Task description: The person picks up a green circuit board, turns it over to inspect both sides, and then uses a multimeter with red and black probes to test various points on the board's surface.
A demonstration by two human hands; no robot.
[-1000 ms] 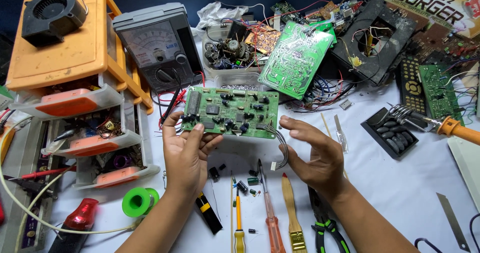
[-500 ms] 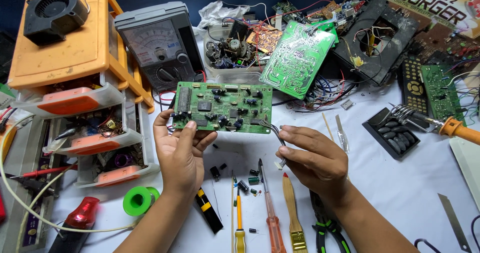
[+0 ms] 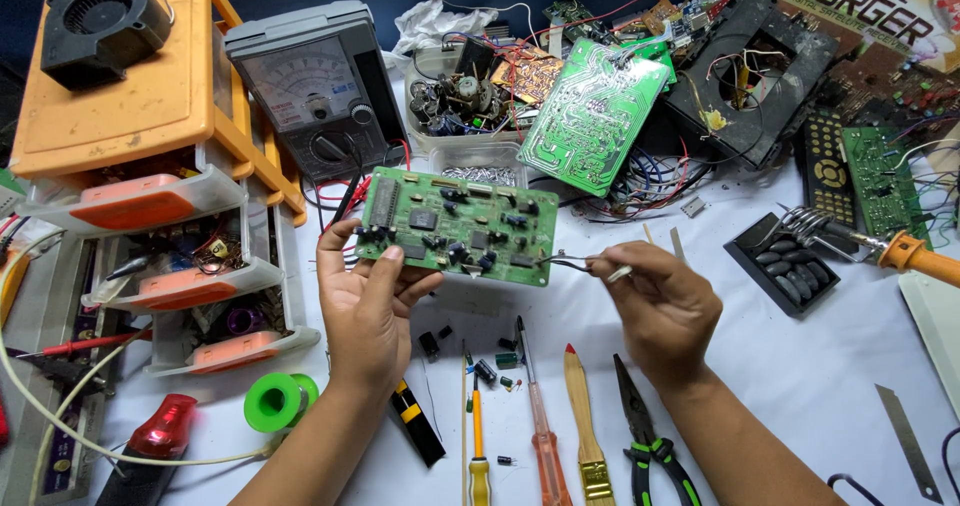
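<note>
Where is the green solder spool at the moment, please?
In the head view, the spool lies on the white table at lower left, just left of the left forearm, between the red-handled tool and the orange drawer cabinet.

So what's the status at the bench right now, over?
Left hand grips green circuit board, lifted off table. Right hand pinches tweezers, tips at board's right edge. Nothing between them; loose capacitors lie below.

Electronics repair bench: multimeter (image 3: pixel 315 91), circuit boards (image 3: pixel 592 116)

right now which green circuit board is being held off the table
The component-side board gripped by the left hand; the other boards lie among clutter.
</note>
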